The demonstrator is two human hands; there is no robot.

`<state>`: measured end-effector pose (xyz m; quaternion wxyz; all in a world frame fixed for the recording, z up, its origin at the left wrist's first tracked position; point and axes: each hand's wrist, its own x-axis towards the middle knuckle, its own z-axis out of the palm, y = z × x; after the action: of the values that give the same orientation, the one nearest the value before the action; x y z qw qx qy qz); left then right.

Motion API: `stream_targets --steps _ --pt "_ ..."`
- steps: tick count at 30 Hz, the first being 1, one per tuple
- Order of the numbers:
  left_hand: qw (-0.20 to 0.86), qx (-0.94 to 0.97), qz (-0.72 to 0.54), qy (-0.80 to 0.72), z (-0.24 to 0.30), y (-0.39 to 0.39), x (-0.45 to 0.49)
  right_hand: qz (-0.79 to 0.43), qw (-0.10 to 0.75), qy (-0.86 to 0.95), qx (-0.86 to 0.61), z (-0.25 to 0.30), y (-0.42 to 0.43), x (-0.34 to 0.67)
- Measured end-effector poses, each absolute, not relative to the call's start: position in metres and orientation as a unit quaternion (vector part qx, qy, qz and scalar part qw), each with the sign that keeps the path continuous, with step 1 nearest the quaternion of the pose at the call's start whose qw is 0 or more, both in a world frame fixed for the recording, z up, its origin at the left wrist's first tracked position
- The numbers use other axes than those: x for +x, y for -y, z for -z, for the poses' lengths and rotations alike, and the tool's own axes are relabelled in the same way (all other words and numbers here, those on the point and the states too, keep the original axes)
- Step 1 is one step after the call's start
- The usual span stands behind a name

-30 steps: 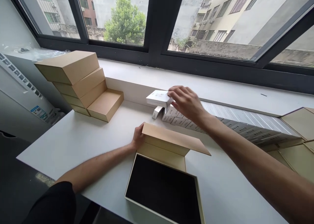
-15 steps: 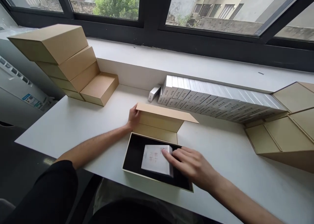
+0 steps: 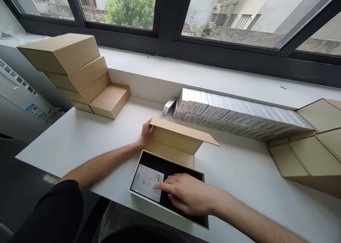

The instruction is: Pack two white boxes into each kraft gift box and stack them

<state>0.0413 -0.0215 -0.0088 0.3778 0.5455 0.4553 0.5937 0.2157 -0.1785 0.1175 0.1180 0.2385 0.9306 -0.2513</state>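
An open cardboard gift box with a black inside lies near the table's front edge, its hinged lid standing up at the back. My left hand is closed on the left end of that lid. Flat in the left end of the box lies a small white printed box. My right hand is over the box's right part, index finger stretched out and its tip on the white box's right side. The other fingers are loosely bent, with nothing seen in them.
Closed brown boxes are stacked at the back left. A long double row of white boxes runs along the sill wall, with one small white box leaning at its left end. Open brown boxes stand at the right edge.
The white box has moved left, from the middle of the gift box into its left end. My right hand has moved left with it, while my left hand stays on the lid.
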Motion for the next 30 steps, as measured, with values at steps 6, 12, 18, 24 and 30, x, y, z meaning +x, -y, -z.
stream_targets --steps 6,12,18,24,30 --pt "0.375 0.561 -0.591 -0.441 0.004 0.022 0.042 0.206 0.084 -0.915 0.336 -0.121 0.158 0.194" --pt "0.365 0.559 -0.59 -0.454 -0.003 0.021 0.041 0.119 0.152 -0.922 0.336 -0.101 0.159 0.164" --pt "0.366 0.565 -0.581 -0.457 -0.006 0.021 0.04 0.149 0.149 -0.92 0.331 -0.09 0.168 0.158" --pt "0.376 0.577 -0.578 -0.438 -0.002 0.019 0.043 0.088 -0.116 -0.941 0.307 -0.167 0.128 0.169" --pt "0.388 0.585 -0.568 -0.43 -0.004 0.02 0.045 -0.205 0.058 -0.927 0.308 -0.195 -0.022 0.167"
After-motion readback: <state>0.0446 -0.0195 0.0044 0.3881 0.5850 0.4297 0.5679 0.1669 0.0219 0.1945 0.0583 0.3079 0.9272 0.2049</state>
